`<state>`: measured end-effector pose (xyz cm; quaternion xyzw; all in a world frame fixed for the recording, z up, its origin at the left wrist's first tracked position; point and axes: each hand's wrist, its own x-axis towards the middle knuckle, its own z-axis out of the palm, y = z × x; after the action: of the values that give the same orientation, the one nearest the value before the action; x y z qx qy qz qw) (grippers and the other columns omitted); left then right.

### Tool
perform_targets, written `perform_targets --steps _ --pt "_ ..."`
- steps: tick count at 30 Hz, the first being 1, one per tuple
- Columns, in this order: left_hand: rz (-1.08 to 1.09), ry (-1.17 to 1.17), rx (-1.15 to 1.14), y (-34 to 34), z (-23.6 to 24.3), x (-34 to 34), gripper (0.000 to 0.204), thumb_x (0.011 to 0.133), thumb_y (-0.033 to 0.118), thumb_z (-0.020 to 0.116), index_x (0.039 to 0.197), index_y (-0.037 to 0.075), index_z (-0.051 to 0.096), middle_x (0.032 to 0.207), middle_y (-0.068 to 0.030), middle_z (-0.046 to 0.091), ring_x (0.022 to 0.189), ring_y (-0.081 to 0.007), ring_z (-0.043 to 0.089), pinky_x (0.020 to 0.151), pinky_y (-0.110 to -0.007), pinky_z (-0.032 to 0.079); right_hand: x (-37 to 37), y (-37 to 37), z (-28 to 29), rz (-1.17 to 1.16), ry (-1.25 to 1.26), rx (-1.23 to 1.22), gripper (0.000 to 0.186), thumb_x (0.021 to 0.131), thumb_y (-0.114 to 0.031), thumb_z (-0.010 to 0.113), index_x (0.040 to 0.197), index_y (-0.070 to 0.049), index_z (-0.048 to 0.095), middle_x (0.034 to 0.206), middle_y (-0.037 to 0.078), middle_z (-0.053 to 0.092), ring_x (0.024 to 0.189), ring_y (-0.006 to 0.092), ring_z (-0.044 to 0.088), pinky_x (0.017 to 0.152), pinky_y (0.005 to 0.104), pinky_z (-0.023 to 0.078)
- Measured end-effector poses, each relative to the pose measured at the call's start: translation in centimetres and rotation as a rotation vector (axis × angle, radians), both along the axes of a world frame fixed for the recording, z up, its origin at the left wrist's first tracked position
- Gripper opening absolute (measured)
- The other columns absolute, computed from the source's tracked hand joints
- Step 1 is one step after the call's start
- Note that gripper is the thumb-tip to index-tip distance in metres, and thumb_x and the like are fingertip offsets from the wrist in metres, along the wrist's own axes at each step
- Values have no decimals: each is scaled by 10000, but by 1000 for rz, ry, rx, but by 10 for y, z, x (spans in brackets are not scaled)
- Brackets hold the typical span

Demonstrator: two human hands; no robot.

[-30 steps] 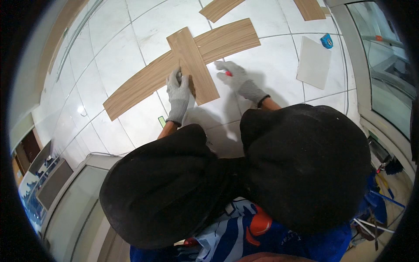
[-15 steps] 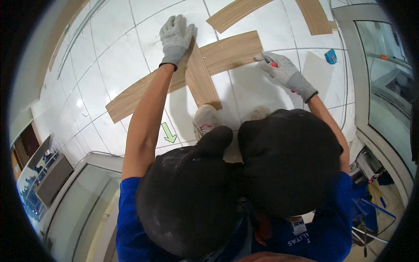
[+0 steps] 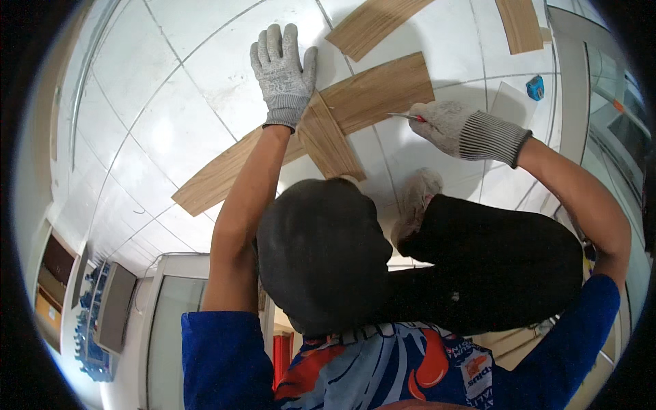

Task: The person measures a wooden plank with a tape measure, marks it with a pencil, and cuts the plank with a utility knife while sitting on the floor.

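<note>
My left hand, in a grey knit glove, lies open with fingers spread at the far end of a short wood-look plank. That plank crosses over a long wood-look plank lying slantwise on the floor. The heel of the hand covers part of the crossing. My right hand, gloved too, is closed round a utility knife with a bit of red showing. Its thin metal blade points left, near the long plank's near edge; whether it touches cannot be made out. Most of the handle is hidden in my fist.
More wood-look planks lie farther off, one at the far right. A blue tape measure sits on the white tiled floor beside a pale flat sheet. A glazed metal frame stands at right. My shoe is close by.
My right hand has turned, so the knife blade now shows pointing left. The left hand's fingers have spread wider. My legs have shifted, the right knee swinging outward.
</note>
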<state>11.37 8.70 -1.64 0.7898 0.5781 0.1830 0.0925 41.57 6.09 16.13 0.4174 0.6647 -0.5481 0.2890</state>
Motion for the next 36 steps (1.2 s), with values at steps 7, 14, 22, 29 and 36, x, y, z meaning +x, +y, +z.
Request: perform_targets --steps 7,14,22,29,36 --pt "22 49 -85 12 4 9 646 989 423 674 1510 68 531 1579 -219 472 1513 -418 364 1255 -606 226 -53 -28 -60 -95 293 500 318 1136 -302 389 1151 -53 586 1126 210 665 1054 375 714 915 487 573" --pt "69 94 -123 6 -8 -1 660 998 465 635 1529 86 533 1597 -227 460 1533 -407 346 1267 -595 213 -139 -80 -112 -324 130 453 273 1112 -251 401 1177 -64 589 1117 217 660 1032 408 705 855 517 568" --pt "33 126 -138 10 6 2 654 1027 474 601 1560 109 498 1627 -237 418 1551 -400 322 1271 -611 173 -163 -106 -121 -637 75 737 364 1116 -367 400 1162 -64 597 1062 244 707 990 448 699 873 571 528" --pt "72 62 -216 8 17 9 679 997 323 643 1577 38 434 1626 -273 386 1531 -470 313 1280 -605 182 -168 -97 -124 -648 -41 366 282 1037 -152 547 1290 -31 577 1169 195 685 959 407 695 824 510 561" --pt "58 95 -159 8 13 12 661 999 330 643 1565 48 453 1620 -268 391 1528 -459 316 1276 -610 183 -170 -103 -127 -582 54 750 228 1058 -244 499 1127 -65 623 952 177 701 907 403 720 835 509 570"
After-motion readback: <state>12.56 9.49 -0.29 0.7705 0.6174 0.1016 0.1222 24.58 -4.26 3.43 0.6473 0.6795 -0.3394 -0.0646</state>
